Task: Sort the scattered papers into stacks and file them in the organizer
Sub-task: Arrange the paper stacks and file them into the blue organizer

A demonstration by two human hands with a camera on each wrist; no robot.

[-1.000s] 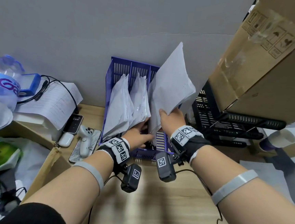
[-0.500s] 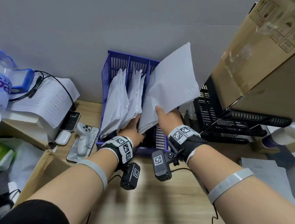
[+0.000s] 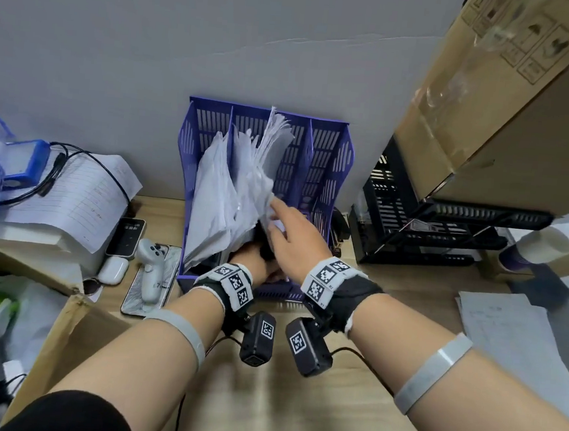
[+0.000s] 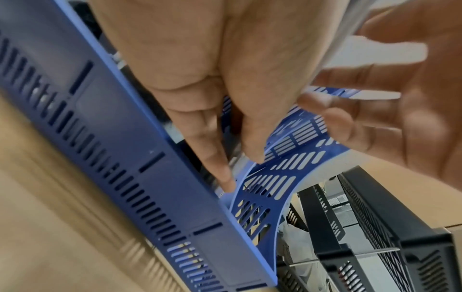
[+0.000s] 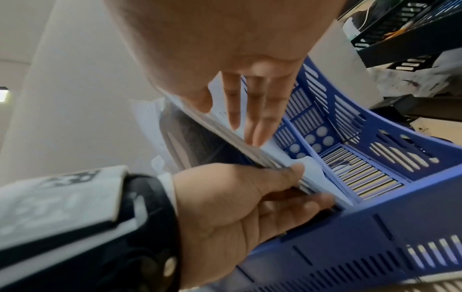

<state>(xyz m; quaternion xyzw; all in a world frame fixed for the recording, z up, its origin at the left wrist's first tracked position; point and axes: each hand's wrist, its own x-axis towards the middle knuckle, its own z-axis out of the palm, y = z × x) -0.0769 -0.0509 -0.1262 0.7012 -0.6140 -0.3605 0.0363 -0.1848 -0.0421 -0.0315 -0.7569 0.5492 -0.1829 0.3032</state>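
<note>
A blue slotted organizer (image 3: 328, 171) stands against the wall. White papers (image 3: 230, 190) fill its left and middle compartments and lean left; the two right compartments hold nothing. My left hand (image 3: 258, 264) is low at the organizer's front. In the right wrist view this left hand (image 5: 305, 185) pinches the bottom edge of the paper stack (image 5: 200, 134) between thumb and fingers. My right hand (image 3: 278, 214) lays straight fingers (image 5: 252, 110) flat against the stack's right face. The left wrist view shows the organizer's front wall (image 4: 125, 158) and my right hand (image 4: 387, 118), blurred.
A black rack (image 3: 447, 229) stands right of the organizer with a big cardboard box (image 3: 508, 114) on it. A loose sheet (image 3: 507, 331) lies on the desk at the right. Phones and a white controller (image 3: 149, 272), a lined notebook (image 3: 82, 194) and a cardboard flap (image 3: 70, 327) crowd the left.
The big stack that my right hand held up, tilted right, has swung left into the organizer against the other papers. My right hand let go and now presses flat on it.
</note>
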